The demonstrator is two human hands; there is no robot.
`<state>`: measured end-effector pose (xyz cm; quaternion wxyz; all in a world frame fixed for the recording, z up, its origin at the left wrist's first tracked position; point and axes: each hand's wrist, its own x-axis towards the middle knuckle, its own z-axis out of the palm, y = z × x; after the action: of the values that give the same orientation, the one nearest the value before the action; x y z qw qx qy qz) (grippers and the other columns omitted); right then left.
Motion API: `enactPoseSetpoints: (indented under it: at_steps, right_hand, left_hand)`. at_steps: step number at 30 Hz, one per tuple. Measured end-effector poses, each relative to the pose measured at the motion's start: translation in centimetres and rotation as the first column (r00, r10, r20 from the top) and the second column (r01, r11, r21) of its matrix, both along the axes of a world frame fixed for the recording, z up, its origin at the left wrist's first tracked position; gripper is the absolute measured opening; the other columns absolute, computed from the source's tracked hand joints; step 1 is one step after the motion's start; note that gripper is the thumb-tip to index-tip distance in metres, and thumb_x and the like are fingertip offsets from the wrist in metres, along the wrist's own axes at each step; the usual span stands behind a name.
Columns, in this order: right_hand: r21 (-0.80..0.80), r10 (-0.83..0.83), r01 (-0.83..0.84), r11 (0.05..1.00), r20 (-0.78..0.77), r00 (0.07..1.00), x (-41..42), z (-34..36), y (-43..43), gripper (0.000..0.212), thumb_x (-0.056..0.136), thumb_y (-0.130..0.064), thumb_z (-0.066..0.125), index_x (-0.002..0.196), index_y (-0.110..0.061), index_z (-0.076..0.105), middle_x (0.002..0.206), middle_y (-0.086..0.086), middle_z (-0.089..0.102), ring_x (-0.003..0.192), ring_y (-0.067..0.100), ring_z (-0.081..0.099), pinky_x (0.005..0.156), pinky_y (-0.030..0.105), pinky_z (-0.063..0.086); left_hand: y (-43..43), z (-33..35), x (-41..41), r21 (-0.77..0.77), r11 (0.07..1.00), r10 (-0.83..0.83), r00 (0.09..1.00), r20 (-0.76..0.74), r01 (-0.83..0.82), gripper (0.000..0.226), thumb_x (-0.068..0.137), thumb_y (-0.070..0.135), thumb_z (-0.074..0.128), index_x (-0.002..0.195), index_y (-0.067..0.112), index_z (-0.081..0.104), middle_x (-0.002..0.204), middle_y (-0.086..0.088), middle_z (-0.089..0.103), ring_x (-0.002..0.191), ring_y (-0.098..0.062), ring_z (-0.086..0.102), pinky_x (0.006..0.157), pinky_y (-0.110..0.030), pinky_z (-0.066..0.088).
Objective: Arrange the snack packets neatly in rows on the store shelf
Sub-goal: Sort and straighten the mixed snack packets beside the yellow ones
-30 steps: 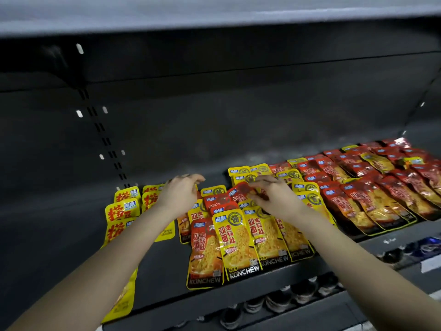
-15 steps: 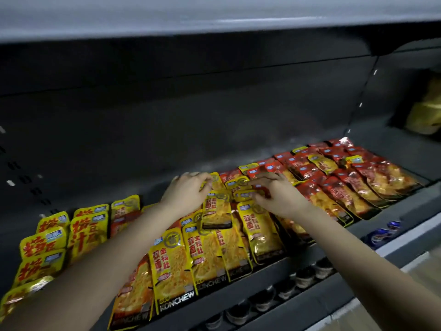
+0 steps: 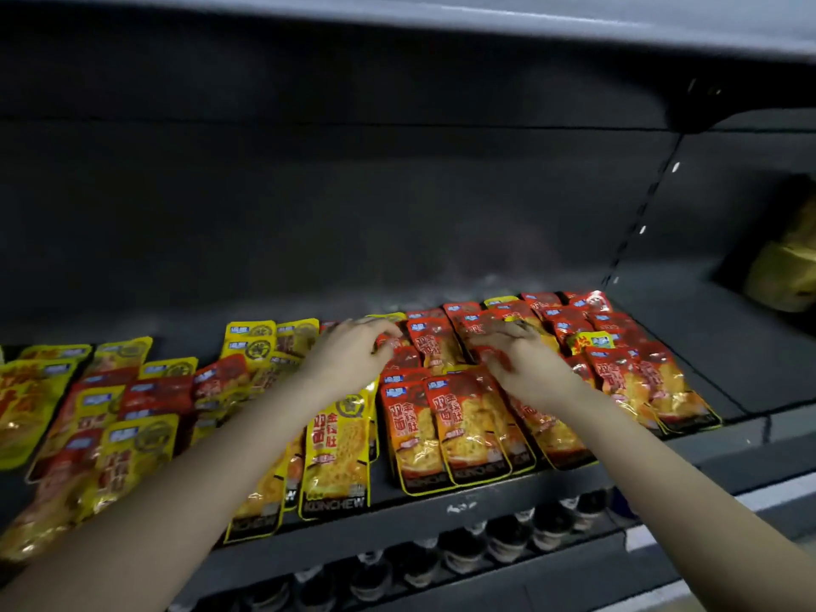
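Red and yellow snack packets (image 3: pixel 446 430) lying flat in overlapping rows on a dark grey store shelf (image 3: pixel 441 514), filling it from 9 o'clock to 3 o'clock. Red packets (image 3: pixel 636 382) massed toward 3 o'clock; yellow packets (image 3: pixel 251 342) and mixed ones jumbled toward 9 o'clock, several slanted and lapping over neighbours. Left hand (image 3: pixel 349 360) palm down near the centre, fingers (image 3: pixel 379 331) curled loosely and resting on the top edge of a red packet in the back row; whether pinching or only touching, cannot tell. Right hand (image 3: pixel 525 368) just to the 3 o'clock side of it, also palm down on red packets, fingers (image 3: pixel 494 335) bent and slightly spread, motion-blurred, grip not clear. Hands near each other but apart. One yellow KONCHEW packet (image 3: pixel 338 461) at 6 o'clock of the left hand, reaching the front lip of the shelf. Single small yellow packet (image 3: pixel 591 342) sitting among the red ones at 3 o'clock. Dark round containers (image 3: pixel 459 549) lined up on the shelf below, at 6 o'clock. Pale yellow bag (image 3: pixel 786 267) blurred in the neighbouring bay at far 3 o'clock.
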<state>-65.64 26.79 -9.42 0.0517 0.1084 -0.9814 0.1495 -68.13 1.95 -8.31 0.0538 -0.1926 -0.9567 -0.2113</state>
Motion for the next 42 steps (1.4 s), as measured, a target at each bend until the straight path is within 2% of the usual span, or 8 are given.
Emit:
enactPoseSetpoints:
  at_steps: [5,11,17,22,26,29,38,42]
  right_hand:
    - [-0.029,0.002,-0.002,1.000,0.008,1.000,1.2,-1.7,2.1,0.035,0.092,-0.018,0.047,0.126,-0.024,0.056,0.138,0.001,0.046,0.127,0.030,0.042,0.110,0.040,0.027]
    - [-0.044,-0.017,0.017,0.999,0.006,1.000,1.3,-2.0,2.0,0.034,0.094,-0.024,0.045,0.126,-0.028,0.056,0.141,0.002,0.044,0.129,0.029,0.040,0.111,0.043,0.024]
    - [0.064,-0.052,0.049,0.997,0.042,0.998,0.0,-0.9,0.5,0.034,0.096,-0.032,0.041,0.128,-0.036,0.052,0.146,0.000,0.035,0.133,0.034,0.028,0.112,0.049,0.021]
    - [0.109,-0.073,0.058,0.992,0.139,0.988,-1.0,-1.2,-0.4,0.034,0.094,-0.025,0.044,0.124,-0.034,0.056,0.150,0.003,0.028,0.136,0.039,0.022,0.115,0.052,0.014]
    - [0.007,0.010,-0.012,1.000,0.196,0.980,-2.4,-1.0,0.4,0.019,0.090,-0.020,0.049,0.098,-0.028,0.064,0.145,0.005,0.035,0.137,0.033,0.025,0.112,0.052,0.019]
    - [-0.052,0.064,-0.056,0.997,0.172,0.983,-3.2,-0.5,0.7,0.018,0.088,-0.017,0.053,0.080,-0.033,0.058,0.136,0.002,0.044,0.134,0.029,0.032,0.111,0.051,0.021]
    - [-0.274,0.086,-0.082,0.958,0.003,0.996,-4.9,1.6,1.9,0.014,0.089,-0.012,0.057,0.092,-0.013,0.071,0.101,0.001,0.068,0.094,0.017,0.062,0.081,0.022,0.045]
    - [-0.328,0.113,-0.084,0.941,0.069,0.991,-5.8,2.2,2.4,0.016,0.090,-0.017,0.058,0.101,-0.013,0.070,0.101,0.003,0.071,0.095,0.015,0.063,0.086,0.027,0.048]
  left_hand:
    - [2.7,-0.8,1.2,-0.062,0.997,-0.049,0.997,0.058,0.053,0.030,0.094,0.034,0.049,0.120,0.026,0.059,0.127,0.005,0.059,0.117,-0.022,0.052,0.099,-0.036,0.040]
    - [4.9,-0.4,1.8,-0.319,0.926,-0.172,0.979,0.112,0.199,0.074,0.080,0.071,0.045,0.139,0.028,0.042,0.145,0.009,0.037,0.134,-0.017,0.030,0.114,-0.036,0.020]
    - [5.5,-1.0,2.5,-0.336,0.896,-0.239,0.953,0.186,0.291,0.090,0.073,0.077,0.046,0.144,0.025,0.031,0.148,0.010,0.029,0.136,-0.015,0.022,0.115,-0.034,0.012]
    - [4.9,-1.5,2.0,-0.239,0.940,-0.221,0.968,0.115,0.243,0.062,0.088,0.065,0.035,0.135,0.026,0.045,0.140,0.009,0.043,0.130,-0.016,0.034,0.113,-0.034,0.021]
    - [5.8,-1.5,0.7,-0.171,0.972,-0.157,0.986,0.051,0.163,0.038,0.100,0.035,0.033,0.134,0.022,0.047,0.138,0.005,0.047,0.126,-0.020,0.040,0.107,-0.035,0.029]
    - [6.7,-1.2,-0.6,-0.144,0.983,-0.111,0.992,0.056,0.118,0.031,0.097,0.034,0.044,0.124,0.024,0.056,0.129,0.003,0.054,0.122,-0.023,0.045,0.104,-0.038,0.035]
    - [8.6,0.4,-3.1,0.069,0.991,0.105,0.988,0.111,-0.113,0.014,0.095,0.025,0.053,0.096,0.024,0.067,0.103,0.001,0.070,0.092,-0.019,0.064,0.082,-0.034,0.050]
    - [8.4,0.6,-3.7,0.088,0.979,0.177,0.980,0.089,-0.185,0.014,0.095,0.022,0.052,0.094,0.025,0.066,0.101,-0.001,0.070,0.092,-0.019,0.064,0.080,-0.034,0.051]
